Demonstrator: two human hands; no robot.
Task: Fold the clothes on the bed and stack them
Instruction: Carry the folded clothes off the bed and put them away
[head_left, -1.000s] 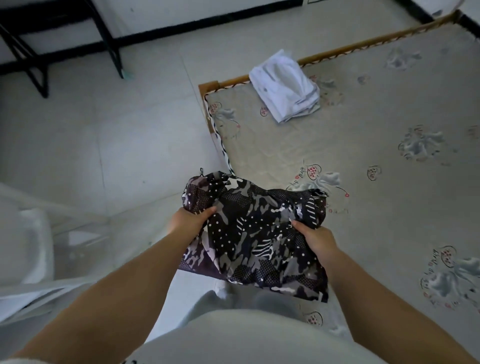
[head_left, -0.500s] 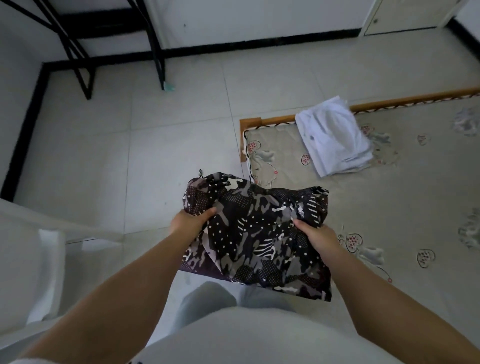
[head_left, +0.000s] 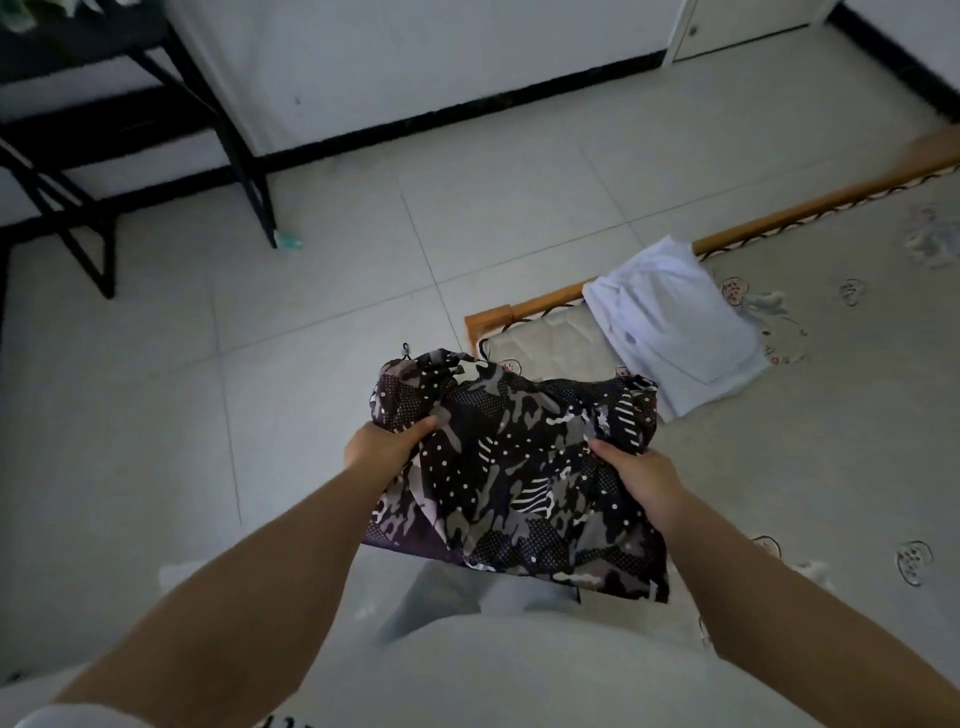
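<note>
Head view, one moment, contents as follows.

Item: dark camouflage garment (head_left: 524, 478), black and grey with white dots and stripe patches, folded into a rough rectangle. Held up in the air in front of the person's body, over the near corner of the bed and the floor beside it; it touches neither. No label or brand mark can be read on it.

Item: left hand (head_left: 382, 448), closed on the garment's left edge, thumb on top of the cloth, remaining fingers hidden beneath it.

Item: right hand (head_left: 641, 475), closed on the garment's right side, thumb pressed onto the upper face, other fingers tucked under the fabric and not visible.

Item: white garment (head_left: 675, 325), folded, lying on the bed near its corner and partly overhanging the wooden frame edge. Well apart from the held garment. A small dark speck on it is too small to make out.

Item: bed (head_left: 831, 441), a pale mattress with printed flower and heart-shaped motifs, patterned piping along the edge, and a wooden frame (head_left: 488, 319) showing at the corner. Small marks inside the motifs may be lettering; illegible.

Item: black metal rack (head_left: 244, 166), standing on the tiled floor (head_left: 260, 338) against the white wall, well apart from the bed.

Item: dark print at the bottom edge of the person's light top, cut off and unreadable.
</note>
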